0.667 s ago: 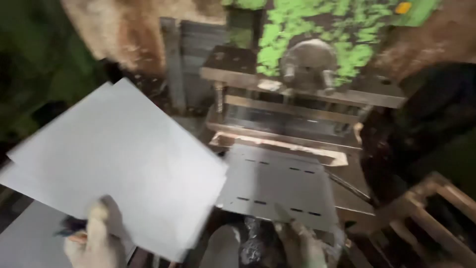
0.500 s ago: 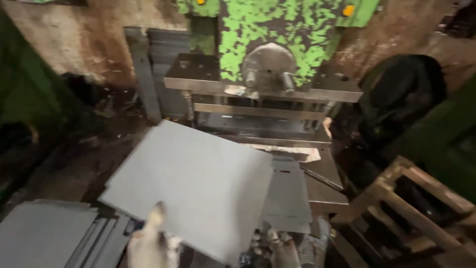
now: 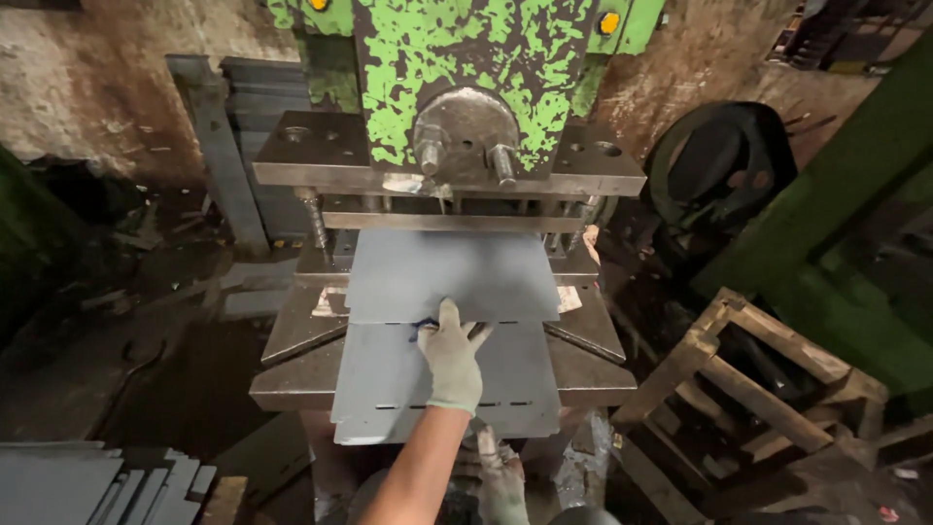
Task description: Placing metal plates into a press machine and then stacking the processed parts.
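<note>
Fingers [image 3: 449, 326] of our gloved left hand [image 3: 453, 362] lie spread flat on the near edge of the plain grey sheet [image 3: 452, 272], pressing rather than gripping it; the palm also rests on the slotted sheet [image 3: 389, 389] beneath. A moment ago we carried that plain sheet in the air, tilted, off to the left; now it lies level on the press bed [image 3: 301, 335], its far edge tucked under the green press [image 3: 466, 68] and its upper plate [image 3: 340, 160], overlapping the slotted sheet, which juts over the bed's front edge. So we judge the blank is loaded, or nearly so, and our hand is seating it. Our right hand [image 3: 501, 476] hangs low below the bed, gloved and grimy; whether it is clenched or loose we cannot tell. More grey sheets [image 3: 68, 486] are stacked at lower left; a wooden crate [image 3: 748, 379] stands to the right.
</note>
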